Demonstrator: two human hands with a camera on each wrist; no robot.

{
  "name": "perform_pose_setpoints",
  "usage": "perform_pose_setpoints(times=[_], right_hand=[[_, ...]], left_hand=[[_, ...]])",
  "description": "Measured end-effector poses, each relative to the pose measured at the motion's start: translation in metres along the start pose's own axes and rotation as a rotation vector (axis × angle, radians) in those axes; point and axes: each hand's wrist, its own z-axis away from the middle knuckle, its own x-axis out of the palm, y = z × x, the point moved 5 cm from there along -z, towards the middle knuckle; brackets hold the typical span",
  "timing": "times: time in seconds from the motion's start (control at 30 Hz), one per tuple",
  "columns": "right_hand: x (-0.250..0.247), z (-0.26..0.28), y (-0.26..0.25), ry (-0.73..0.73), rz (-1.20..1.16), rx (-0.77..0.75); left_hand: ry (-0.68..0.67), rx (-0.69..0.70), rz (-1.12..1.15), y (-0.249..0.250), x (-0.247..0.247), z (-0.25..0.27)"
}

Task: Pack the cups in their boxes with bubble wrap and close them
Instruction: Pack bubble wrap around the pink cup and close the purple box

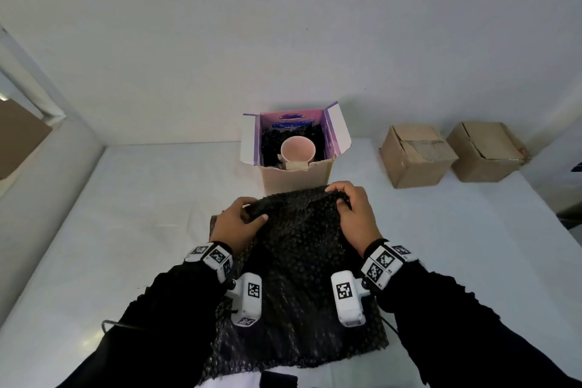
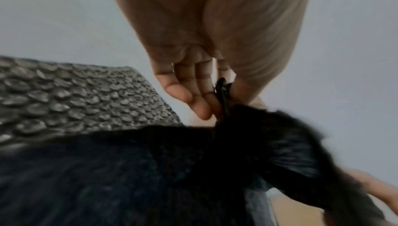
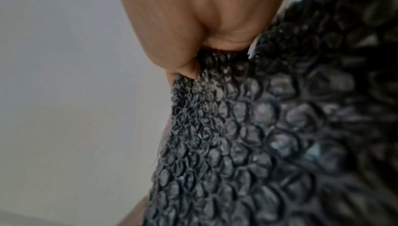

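A sheet of black bubble wrap point(image 1: 299, 249) hangs raised between my two hands above the white table. My left hand point(image 1: 239, 220) pinches its upper left edge, and the left wrist view shows the wrap point(image 2: 224, 96) squeezed between thumb and fingers point(image 2: 189, 93). My right hand point(image 1: 349, 208) grips the upper right edge, with the wrap point(image 3: 247, 127) bunched under its curled fingers point(image 3: 183, 62). Just beyond my hands stands an open cardboard box point(image 1: 296, 173) with its flaps up. Inside it a pink cup point(image 1: 297, 149) sits upright on black bubble wrap.
Two shut cardboard boxes point(image 1: 415, 156) point(image 1: 485, 151) stand at the back right of the white table point(image 1: 126, 230). More black bubble wrap point(image 2: 75, 96) lies flat under the lifted sheet. A wall closes off the table's far edge.
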Motion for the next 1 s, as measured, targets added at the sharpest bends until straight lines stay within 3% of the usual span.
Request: perform_pose_setpoints(times=[0.1, 0.17, 0.27, 0.37, 0.5, 0.63, 0.83, 1.0], right_hand=[[0.007, 0.007, -0.012, -0.017, -0.041, 0.000], [0.018, 0.014, -0.019, -0.149, -0.087, 0.019], [0.029, 0.022, -0.024, -0.307, 0.061, -0.022], [0.028, 0.016, -0.027, -0.257, 0.136, -0.070], [0.015, 0.005, -0.030, -0.170, -0.079, 0.012], [0.007, -0.006, -0.034, -0.137, -0.230, 0.080], [-0.002, -0.017, -0.050, -0.216, -0.164, 0.012], [-0.027, -0.036, -0.053, -0.398, -0.008, -0.008]], left_hand=[[-0.007, 0.060, 0.108, 0.025, 0.005, 0.002], [-0.012, 0.101, 0.188, 0.043, 0.008, 0.005], [-0.069, 0.146, 0.346, 0.063, 0.011, 0.010], [-0.145, 0.248, 0.384, 0.077, 0.013, 0.016], [-0.046, 0.345, 0.229, 0.074, 0.005, 0.017], [-0.314, 0.179, 0.239, 0.055, 0.019, 0.018], [-0.054, 0.392, 0.373, 0.071, 0.003, 0.021], [0.009, 0.452, 0.243, 0.070, -0.017, 0.012]])
